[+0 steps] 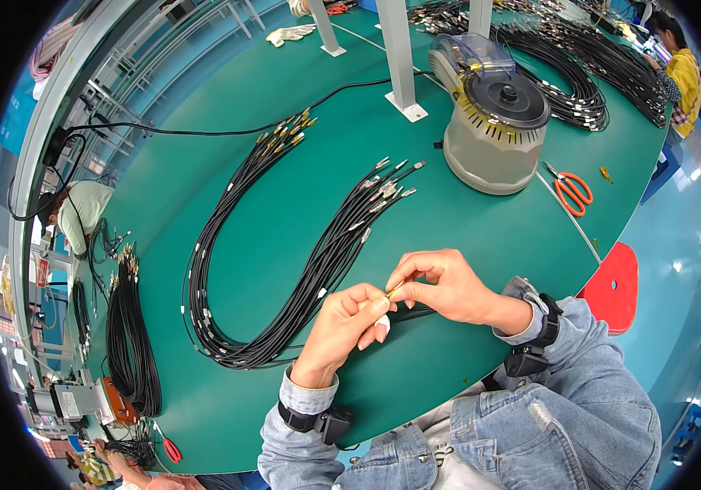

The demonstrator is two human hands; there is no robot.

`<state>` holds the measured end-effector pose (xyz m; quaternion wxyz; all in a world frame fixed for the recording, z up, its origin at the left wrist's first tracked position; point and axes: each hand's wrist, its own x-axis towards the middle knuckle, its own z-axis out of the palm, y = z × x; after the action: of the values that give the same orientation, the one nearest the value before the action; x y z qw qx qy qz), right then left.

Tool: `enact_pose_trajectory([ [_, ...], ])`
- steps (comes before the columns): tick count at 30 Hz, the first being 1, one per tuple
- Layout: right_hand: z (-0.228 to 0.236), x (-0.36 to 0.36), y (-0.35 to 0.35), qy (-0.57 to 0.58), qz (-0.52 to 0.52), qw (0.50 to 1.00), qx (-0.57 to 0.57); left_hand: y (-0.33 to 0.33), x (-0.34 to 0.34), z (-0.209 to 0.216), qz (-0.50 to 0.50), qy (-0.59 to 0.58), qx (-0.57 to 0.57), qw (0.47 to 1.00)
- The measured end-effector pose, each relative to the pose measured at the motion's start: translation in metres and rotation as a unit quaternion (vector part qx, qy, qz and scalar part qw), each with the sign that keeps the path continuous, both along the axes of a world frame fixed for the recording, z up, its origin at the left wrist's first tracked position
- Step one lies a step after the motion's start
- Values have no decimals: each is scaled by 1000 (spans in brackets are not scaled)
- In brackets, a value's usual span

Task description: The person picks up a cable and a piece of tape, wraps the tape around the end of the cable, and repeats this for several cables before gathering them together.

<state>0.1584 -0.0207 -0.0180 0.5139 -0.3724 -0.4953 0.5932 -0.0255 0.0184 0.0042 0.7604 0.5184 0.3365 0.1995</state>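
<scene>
My left hand [336,328] and my right hand [448,287] meet over the near part of the table, fingertips pinched together. Between them is the small yellow tip [392,291] of a cable; whether it is tape or metal I cannot tell. Black cable [416,314] shows beneath my right hand. Something white [383,324] sits at my left fingers. Just beyond my hands lies a U-shaped bundle of black cables [273,347], with yellow-covered ends [278,139] on its left arm and silver connectors [383,192] on its right arm.
A round tape dispenser [493,151] with a black top stands beyond my right hand. Orange-handled scissors [572,194] lie right of it. More cable bundles [131,351] rest at left and far right. Grey posts [400,61] rise from the green table [171,188]. A red stool [616,286] stands at right.
</scene>
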Motion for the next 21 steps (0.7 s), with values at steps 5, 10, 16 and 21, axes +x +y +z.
enact_pose_trajectory([
  [5, 0, 1, 3, 14, 5, 1000, 16, 3, -4, 1, 2, -18, -9, 1000],
  [10, 3, -3, 2, -2, -2, 1000, -2, 3, -4, 1, 5, -24, -16, 1000],
  [16, -4, -2, 1, -48, -3, 999, 18, 1, -1, -5, -2, -20, -16, 1000],
  [21, 1, 8, 4, -118, 52, 992, 11, 0, 1, -6, -13, -14, -19, 1000],
])
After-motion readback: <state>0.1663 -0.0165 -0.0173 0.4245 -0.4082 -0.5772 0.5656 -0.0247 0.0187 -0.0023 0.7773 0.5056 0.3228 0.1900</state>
